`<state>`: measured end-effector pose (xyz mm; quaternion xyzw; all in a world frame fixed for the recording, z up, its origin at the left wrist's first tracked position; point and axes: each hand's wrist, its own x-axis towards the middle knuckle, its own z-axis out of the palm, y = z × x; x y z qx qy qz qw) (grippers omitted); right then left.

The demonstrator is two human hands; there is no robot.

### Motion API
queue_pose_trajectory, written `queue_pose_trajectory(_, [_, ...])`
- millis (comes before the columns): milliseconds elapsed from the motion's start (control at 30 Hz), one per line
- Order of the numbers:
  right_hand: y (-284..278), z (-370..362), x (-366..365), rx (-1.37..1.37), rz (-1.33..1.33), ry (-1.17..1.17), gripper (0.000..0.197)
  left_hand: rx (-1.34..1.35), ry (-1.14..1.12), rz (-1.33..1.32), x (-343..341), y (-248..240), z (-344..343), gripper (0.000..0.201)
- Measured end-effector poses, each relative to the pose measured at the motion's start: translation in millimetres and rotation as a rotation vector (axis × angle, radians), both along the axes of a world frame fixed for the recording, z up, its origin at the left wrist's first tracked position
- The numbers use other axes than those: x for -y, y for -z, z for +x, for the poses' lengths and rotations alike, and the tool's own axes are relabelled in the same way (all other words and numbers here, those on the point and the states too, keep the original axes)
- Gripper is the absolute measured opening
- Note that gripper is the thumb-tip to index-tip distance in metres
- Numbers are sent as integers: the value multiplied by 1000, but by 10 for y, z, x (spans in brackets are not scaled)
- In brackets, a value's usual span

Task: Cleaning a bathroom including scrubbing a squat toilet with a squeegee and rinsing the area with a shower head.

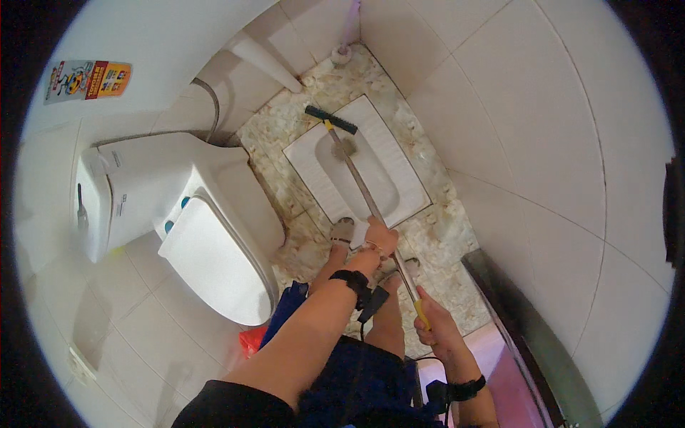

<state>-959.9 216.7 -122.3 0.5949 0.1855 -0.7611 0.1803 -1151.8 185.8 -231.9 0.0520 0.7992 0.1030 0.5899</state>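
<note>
On my left I see a white flush toilet (217, 250), lid down. Right of it, the floor brush (361, 184) slants across the white squat toilet (392, 155), its dark bristled head over the far edge. My left hand (382, 237) is wrapped around the metal shaft, forearm stretched out; my right hand (437, 327) grips the yellow handle end, lower and nearer the body.

White toilet (160, 171), lid (221, 267) down — dark hose (215, 107) beside it; white pipe (265, 60); orange-and-grey sticker (89, 80) — upper left.
</note>
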Motion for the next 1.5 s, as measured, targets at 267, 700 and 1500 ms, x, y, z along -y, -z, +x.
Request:
queue_pose_trajectory(267, [335,-500,24,-98,105,140,49,-16,-233,104,-288,831,-291,58])
queue_pose_trajectory(700, [145,159,190,-10,65,442,48,-185,-209,343,-327,838,883,80])
queue_pose_trajectory(1500, [692,-575,-174,-180,-64,521,38,59,-119,372,-629,682,-118,83])
